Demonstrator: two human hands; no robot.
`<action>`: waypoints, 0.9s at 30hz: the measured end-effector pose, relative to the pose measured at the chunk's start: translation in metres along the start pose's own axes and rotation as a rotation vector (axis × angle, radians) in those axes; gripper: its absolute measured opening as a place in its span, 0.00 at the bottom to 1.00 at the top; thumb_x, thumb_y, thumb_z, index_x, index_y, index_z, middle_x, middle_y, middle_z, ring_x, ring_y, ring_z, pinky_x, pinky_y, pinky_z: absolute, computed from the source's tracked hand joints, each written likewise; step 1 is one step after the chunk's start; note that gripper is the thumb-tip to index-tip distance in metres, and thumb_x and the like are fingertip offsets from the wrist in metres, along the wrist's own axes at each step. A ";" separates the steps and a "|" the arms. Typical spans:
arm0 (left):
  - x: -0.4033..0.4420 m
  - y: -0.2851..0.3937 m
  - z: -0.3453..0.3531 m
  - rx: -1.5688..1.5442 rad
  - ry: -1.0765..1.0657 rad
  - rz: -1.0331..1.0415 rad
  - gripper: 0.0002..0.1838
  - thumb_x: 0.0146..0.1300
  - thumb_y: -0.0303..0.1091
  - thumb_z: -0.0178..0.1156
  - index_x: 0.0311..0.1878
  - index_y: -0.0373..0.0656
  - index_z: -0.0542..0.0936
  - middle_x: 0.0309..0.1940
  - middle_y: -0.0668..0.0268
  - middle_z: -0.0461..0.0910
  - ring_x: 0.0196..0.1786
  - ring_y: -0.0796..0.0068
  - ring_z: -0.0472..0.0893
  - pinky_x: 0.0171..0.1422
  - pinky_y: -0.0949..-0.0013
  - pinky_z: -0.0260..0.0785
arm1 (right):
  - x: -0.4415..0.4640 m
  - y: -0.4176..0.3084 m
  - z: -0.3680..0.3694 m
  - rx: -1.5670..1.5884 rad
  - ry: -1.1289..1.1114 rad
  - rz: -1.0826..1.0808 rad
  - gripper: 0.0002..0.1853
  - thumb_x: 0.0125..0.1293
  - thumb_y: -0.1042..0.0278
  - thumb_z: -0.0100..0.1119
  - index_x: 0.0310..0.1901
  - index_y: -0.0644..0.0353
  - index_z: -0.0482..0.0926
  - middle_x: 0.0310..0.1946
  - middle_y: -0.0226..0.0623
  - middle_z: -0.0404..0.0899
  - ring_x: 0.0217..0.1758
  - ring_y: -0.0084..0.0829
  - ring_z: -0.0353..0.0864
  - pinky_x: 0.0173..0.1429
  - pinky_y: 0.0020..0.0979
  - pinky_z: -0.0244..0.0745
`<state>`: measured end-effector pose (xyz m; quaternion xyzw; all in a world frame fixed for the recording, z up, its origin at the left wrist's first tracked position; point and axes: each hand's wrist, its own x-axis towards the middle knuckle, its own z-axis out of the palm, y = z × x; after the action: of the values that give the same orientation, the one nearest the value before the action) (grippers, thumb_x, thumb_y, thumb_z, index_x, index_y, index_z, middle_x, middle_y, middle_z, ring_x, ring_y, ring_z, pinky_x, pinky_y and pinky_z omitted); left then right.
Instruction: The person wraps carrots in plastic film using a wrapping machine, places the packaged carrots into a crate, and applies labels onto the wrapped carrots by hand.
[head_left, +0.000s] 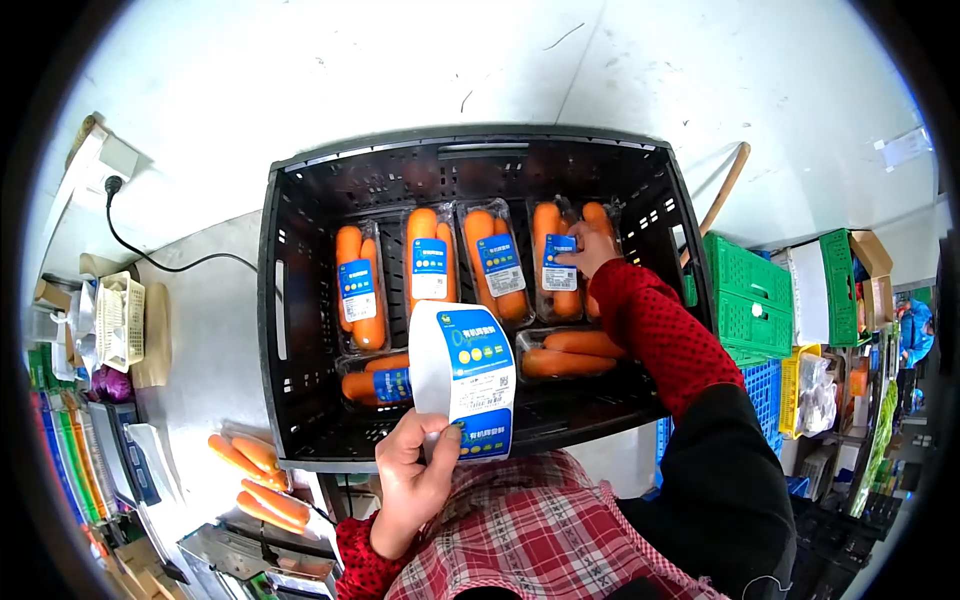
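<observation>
A black plastic crate [480, 460] holds several clear-wrapped packs of carrots. Blue and white labels show on most of them, such as the pack [357, 290] at the left. My left hand [415, 475] pinches a strip of blue and white labels [465, 365] above the crate's near side. At the upper right, my right hand [592, 250] has its fingertips on the label of the fourth pack [558, 262]. Partly behind that hand lies another pack [597, 215]. The pack at the lower right [570, 354] shows no label.
More carrots [262, 480] lie at the lower left, near a white basket [120, 320]. Green crates [750, 295], a yellow crate [795, 390] and a wooden handle [722, 200] are at the right. A black cable [180, 268] hangs at the left. A person [913, 335] is far right.
</observation>
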<state>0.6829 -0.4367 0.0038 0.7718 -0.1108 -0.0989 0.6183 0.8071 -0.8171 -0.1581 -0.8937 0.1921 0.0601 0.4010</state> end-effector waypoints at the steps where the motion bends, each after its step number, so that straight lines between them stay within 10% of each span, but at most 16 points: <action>1: 0.001 0.001 -0.001 0.005 0.003 -0.002 0.03 0.62 0.19 0.61 0.36 0.36 0.77 0.26 0.67 0.77 0.26 0.83 0.74 0.29 0.76 0.65 | -0.004 -0.009 -0.002 -0.234 0.045 -0.064 0.27 0.49 0.63 0.77 0.48 0.62 0.76 0.34 0.41 0.82 0.37 0.34 0.83 0.43 0.35 0.79; 4: 0.005 0.005 0.000 0.039 0.014 0.036 0.02 0.65 0.20 0.57 0.39 0.36 0.75 0.25 0.67 0.75 0.25 0.83 0.73 0.29 0.75 0.65 | -0.013 -0.037 -0.011 -0.574 0.086 -0.073 0.31 0.51 0.61 0.75 0.55 0.61 0.74 0.39 0.39 0.78 0.44 0.30 0.81 0.47 0.34 0.78; 6: 0.005 0.005 -0.002 0.056 -0.044 0.008 0.01 0.67 0.21 0.55 0.40 0.36 0.74 0.24 0.66 0.73 0.25 0.81 0.72 0.30 0.75 0.65 | -0.029 -0.062 -0.007 0.358 -0.192 -0.059 0.32 0.54 0.54 0.74 0.56 0.61 0.73 0.37 0.34 0.81 0.40 0.30 0.82 0.46 0.34 0.79; 10: 0.010 0.010 0.001 0.082 -0.086 0.137 0.01 0.69 0.21 0.53 0.40 0.36 0.73 0.24 0.66 0.71 0.24 0.81 0.71 0.29 0.75 0.66 | -0.129 -0.167 -0.011 0.920 -0.702 -0.354 0.18 0.62 0.70 0.68 0.52 0.62 0.76 0.40 0.29 0.80 0.39 0.22 0.79 0.48 0.25 0.76; 12: 0.007 0.010 0.000 0.058 -0.109 -0.072 0.03 0.65 0.22 0.59 0.39 0.36 0.74 0.35 0.58 0.77 0.34 0.71 0.78 0.38 0.69 0.71 | -0.137 -0.176 -0.014 0.854 -0.674 -0.366 0.15 0.63 0.73 0.67 0.51 0.62 0.77 0.40 0.29 0.79 0.39 0.20 0.78 0.47 0.23 0.75; 16: 0.025 0.014 0.002 0.376 0.140 0.305 0.11 0.52 0.25 0.71 0.36 0.35 0.79 0.64 0.45 0.67 0.60 0.44 0.71 0.62 0.58 0.66 | -0.151 -0.177 -0.012 0.594 -0.724 -0.333 0.12 0.63 0.74 0.65 0.48 0.64 0.78 0.39 0.29 0.79 0.39 0.16 0.77 0.43 0.20 0.73; 21: 0.024 0.014 0.014 -0.095 0.085 0.124 0.08 0.57 0.20 0.67 0.41 0.36 0.84 0.31 0.61 0.84 0.33 0.82 0.80 0.39 0.74 0.72 | -0.167 -0.184 -0.012 0.399 -0.359 -0.701 0.13 0.60 0.72 0.68 0.46 0.64 0.81 0.34 0.32 0.82 0.30 0.20 0.78 0.34 0.24 0.73; 23: 0.021 0.014 0.023 -0.035 0.024 -0.013 0.08 0.56 0.22 0.68 0.40 0.36 0.84 0.30 0.61 0.85 0.30 0.80 0.81 0.37 0.72 0.73 | -0.165 -0.180 -0.020 0.343 -0.200 -0.867 0.12 0.59 0.71 0.69 0.45 0.64 0.83 0.32 0.34 0.83 0.30 0.24 0.81 0.32 0.26 0.75; 27: 0.010 0.011 0.043 0.187 -0.155 0.093 0.08 0.56 0.25 0.69 0.39 0.35 0.83 0.27 0.56 0.82 0.26 0.73 0.81 0.33 0.70 0.72 | -0.098 -0.176 -0.103 0.627 0.168 -0.330 0.07 0.65 0.73 0.62 0.43 0.65 0.80 0.32 0.35 0.83 0.31 0.21 0.82 0.33 0.25 0.78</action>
<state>0.6790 -0.4818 0.0049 0.8101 -0.2030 -0.1187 0.5370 0.7817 -0.7576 0.0586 -0.7482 0.0864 -0.1408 0.6426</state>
